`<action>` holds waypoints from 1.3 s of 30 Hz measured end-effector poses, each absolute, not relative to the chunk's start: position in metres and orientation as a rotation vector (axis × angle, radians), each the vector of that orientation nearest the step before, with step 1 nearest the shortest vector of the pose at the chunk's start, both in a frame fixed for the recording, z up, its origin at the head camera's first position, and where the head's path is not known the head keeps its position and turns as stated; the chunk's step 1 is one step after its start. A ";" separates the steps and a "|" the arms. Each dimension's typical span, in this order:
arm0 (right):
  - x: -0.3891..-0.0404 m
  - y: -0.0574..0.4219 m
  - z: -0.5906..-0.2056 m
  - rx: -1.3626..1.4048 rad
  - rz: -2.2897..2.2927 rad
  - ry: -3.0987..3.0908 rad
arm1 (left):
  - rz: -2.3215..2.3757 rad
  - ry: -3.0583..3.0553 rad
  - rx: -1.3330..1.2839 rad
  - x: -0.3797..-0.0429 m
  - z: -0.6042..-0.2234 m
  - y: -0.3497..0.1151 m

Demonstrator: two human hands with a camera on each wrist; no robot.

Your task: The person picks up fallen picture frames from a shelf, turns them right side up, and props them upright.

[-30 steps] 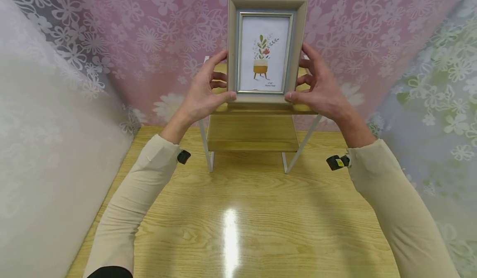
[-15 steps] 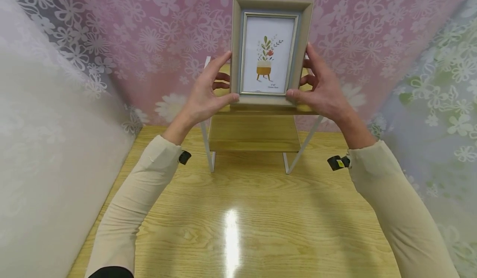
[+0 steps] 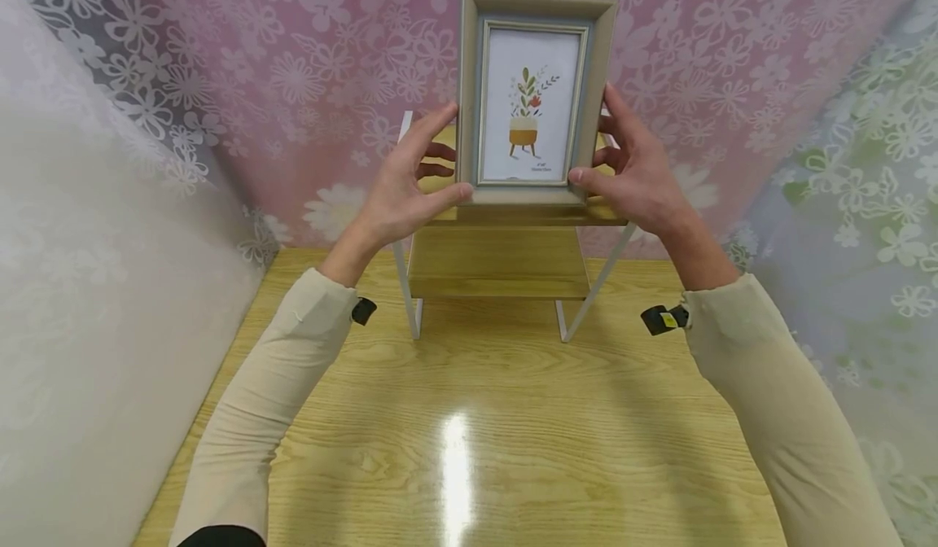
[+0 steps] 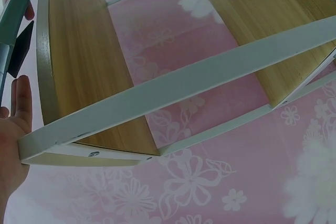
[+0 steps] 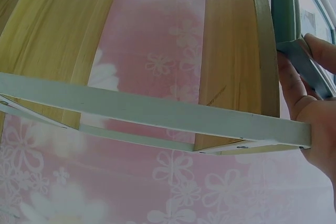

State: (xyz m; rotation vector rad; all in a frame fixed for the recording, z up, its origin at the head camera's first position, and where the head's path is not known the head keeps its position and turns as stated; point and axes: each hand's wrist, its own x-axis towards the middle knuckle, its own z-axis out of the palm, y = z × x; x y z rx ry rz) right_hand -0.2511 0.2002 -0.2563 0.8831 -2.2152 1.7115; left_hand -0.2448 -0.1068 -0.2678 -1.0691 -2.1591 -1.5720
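A beige picture frame [image 3: 531, 107] with a drawing of a potted plant stands upright over the top board of a small two-tier shelf [image 3: 498, 262] in the head view. My left hand [image 3: 406, 181] holds its lower left side, thumb at the front corner and index finger along the edge. On the opposite side my right hand [image 3: 641, 177] grips the lower right edge, thumb in front and fingers behind. A dark flap [image 4: 21, 50] sticks out from the frame's back in the left wrist view. Whether the frame's bottom touches the board cannot be made out.
The shelf has white metal legs [image 3: 597, 282] and a lower wooden board. A pink floral backdrop [image 3: 322, 107] hangs behind it, with pale fabric walls [image 3: 95, 286] at both sides. Wood-patterned floor [image 3: 366, 417] lies in front.
The picture frame has shifted slightly right and turned a little, with both hands still on it. My right thumb sits a bit higher on the frame's edge.
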 end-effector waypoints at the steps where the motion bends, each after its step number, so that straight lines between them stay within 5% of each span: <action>1: -0.251 0.200 -0.256 0.880 1.728 -2.211 | -1.571 -2.150 -1.078 -0.245 -0.269 -0.107; 39: -0.251 0.207 -0.255 0.996 2.060 -2.092 | -1.584 -2.214 -1.050 -0.218 -0.250 -0.106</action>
